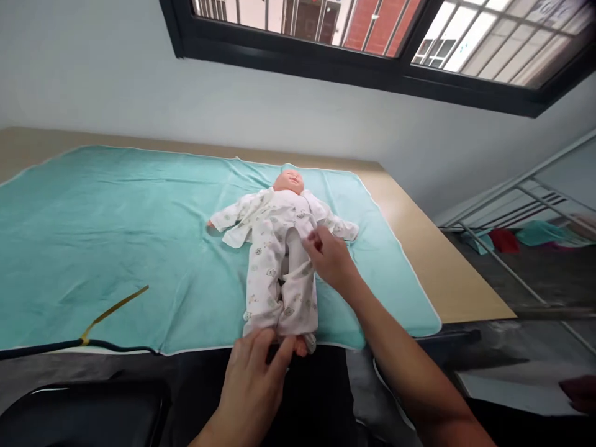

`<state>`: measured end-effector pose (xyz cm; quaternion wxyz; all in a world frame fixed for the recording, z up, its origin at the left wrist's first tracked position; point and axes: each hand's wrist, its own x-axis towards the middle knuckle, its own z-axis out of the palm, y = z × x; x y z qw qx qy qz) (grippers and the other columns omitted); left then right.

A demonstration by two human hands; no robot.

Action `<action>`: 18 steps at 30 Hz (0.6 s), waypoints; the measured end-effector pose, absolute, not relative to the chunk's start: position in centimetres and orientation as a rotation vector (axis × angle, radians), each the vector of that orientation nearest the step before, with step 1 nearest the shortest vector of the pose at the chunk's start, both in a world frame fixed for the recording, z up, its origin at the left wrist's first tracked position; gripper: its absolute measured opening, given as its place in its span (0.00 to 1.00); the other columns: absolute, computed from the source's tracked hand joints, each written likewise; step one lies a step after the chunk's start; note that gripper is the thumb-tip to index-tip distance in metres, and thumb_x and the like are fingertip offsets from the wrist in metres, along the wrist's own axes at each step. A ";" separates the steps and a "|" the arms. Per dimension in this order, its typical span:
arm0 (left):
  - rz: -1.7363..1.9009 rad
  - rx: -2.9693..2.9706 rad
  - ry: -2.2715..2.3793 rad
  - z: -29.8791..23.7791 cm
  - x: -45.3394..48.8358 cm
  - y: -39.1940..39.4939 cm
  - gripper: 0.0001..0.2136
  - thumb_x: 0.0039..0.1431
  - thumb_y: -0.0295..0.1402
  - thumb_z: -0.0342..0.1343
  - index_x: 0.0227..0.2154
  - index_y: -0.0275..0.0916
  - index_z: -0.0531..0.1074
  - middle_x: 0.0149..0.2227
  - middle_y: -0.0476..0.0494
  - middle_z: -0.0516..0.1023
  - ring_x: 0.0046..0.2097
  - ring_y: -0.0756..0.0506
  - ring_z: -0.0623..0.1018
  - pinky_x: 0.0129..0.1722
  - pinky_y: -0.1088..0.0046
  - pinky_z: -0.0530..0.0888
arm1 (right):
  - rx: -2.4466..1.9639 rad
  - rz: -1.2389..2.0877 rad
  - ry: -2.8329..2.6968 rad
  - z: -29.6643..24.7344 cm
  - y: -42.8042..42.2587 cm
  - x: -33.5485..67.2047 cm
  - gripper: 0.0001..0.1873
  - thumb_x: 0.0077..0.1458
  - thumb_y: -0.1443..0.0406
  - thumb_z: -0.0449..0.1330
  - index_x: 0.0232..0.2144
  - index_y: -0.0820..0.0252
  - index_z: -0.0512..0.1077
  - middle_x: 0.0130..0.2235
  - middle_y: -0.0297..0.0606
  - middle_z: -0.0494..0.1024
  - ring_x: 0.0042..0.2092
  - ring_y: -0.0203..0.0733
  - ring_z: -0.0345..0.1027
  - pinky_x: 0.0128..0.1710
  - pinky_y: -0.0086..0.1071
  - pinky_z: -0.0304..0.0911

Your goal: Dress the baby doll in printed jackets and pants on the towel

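Observation:
A baby doll [288, 181] in a white printed romper [267, 248] lies face up on a teal blanket [116, 236], its head toward the wall. My left hand [254, 372] grips the doll's feet at the blanket's near edge, fingers closed around them. Over the doll's belly, my right hand [328, 254] pinches the romper's fabric near the open front.
The blanket covers a wooden table [433, 248] under a dark-framed window [372, 62]. A black cable with yellow tape [107, 316] crosses the near left edge. A black chair [84, 410] sits below. A metal rack [521, 205] with coloured cloths stands at the right.

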<state>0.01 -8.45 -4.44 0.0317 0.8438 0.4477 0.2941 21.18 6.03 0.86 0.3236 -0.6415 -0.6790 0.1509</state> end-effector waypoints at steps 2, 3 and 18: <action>0.900 2.641 1.267 -4.5 0.6 -9.0 0.14 0.61 0.23 0.52 0.47 0.42 0.73 0.35 0.44 0.75 0.36 0.45 0.74 0.34 0.67 0.68 | -1.816 0.714 -1.642 -0.6 1.4 22.6 0.12 0.61 0.55 0.54 0.33 0.57 0.70 0.26 0.33 0.73 0.27 0.39 0.67 0.29 0.31 0.58; 0.907 2.648 1.269 -4.5 1.0 -9.2 0.13 0.61 0.24 0.52 0.47 0.41 0.73 0.35 0.44 0.75 0.35 0.45 0.74 0.35 0.67 0.66 | -1.815 0.886 -1.603 -1.4 -0.4 23.0 0.13 0.61 0.54 0.54 0.35 0.56 0.70 0.26 0.32 0.73 0.25 0.38 0.66 0.27 0.31 0.58; 0.946 2.750 1.292 -4.6 2.0 -8.1 0.10 0.59 0.23 0.54 0.41 0.40 0.74 0.33 0.43 0.71 0.33 0.45 0.70 0.34 0.68 0.67 | -1.762 0.595 -1.577 -4.3 -0.5 21.9 0.08 0.59 0.63 0.52 0.28 0.56 0.67 0.29 0.37 0.75 0.31 0.42 0.67 0.31 0.33 0.59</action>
